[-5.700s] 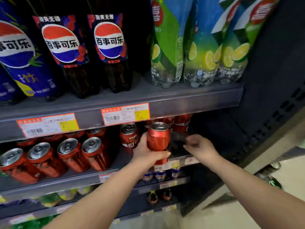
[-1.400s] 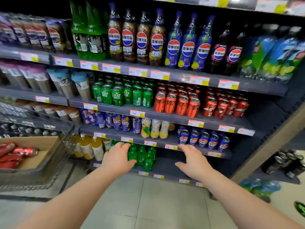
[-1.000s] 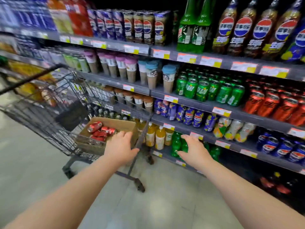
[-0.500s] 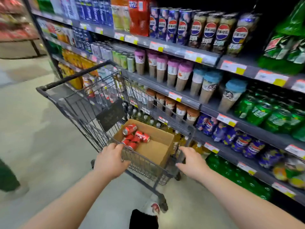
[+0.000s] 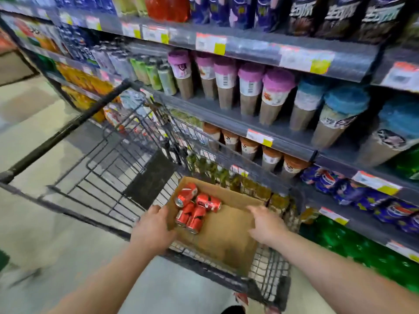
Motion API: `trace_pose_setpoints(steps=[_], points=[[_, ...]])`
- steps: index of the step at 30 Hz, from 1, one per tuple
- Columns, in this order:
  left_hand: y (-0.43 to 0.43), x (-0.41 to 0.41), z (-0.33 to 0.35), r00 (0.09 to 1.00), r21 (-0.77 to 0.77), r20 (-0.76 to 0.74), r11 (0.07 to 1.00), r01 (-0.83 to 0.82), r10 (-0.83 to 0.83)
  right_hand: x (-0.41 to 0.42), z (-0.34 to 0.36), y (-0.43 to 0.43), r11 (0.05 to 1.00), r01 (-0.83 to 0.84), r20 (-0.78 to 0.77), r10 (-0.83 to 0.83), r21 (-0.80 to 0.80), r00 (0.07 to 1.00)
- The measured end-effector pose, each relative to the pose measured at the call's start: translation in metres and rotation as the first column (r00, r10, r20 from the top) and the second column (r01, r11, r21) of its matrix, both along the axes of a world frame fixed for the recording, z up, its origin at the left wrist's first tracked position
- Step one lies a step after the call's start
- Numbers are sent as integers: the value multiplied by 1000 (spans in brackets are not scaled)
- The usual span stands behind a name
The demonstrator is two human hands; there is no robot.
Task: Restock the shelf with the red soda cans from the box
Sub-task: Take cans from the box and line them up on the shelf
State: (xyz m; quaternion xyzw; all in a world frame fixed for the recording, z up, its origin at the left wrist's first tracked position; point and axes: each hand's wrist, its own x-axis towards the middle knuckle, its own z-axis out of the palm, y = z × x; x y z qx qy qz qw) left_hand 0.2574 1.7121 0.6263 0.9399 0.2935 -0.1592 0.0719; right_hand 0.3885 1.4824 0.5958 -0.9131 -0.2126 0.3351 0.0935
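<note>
Several red soda cans lie on their sides in the far left corner of an open cardboard box. The box sits inside a black wire shopping cart. My left hand hovers over the box's left edge, just left of the cans, fingers relaxed and holding nothing. My right hand reaches over the right part of the box, fingers loosely extended, empty too. The red-can shelf section is out of view to the right.
Drink shelves run along the right, with purple- and blue-lidded cups, brown-lidded cups, blue cans and green bottles. The cart's handle bar is at the left. Grey tiled floor lies to the left and below.
I have turned from the red-can shelf to the cart and moved closer. Both hands, empty, have come forward over the box; the left hand left the cart's rim.
</note>
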Motion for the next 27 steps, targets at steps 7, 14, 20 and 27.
trace_pose_setpoints(steps=[7,14,20,27], points=[[29,60,-38,989,-53,-128,996,67,-73,28,-31,16,992,123,-75,-124,-13,990],[68,118,-109,955,-91,-233,982,166,-183,18,-84,37,948,315,-176,-319,-53,931],[122,149,-174,957,-219,-252,971,91,-146,5,-147,88,906,413,-256,-424,-98,869],[173,174,-231,976,-382,-199,924,11,-93,10,-236,169,870,484,-372,-483,-99,793]])
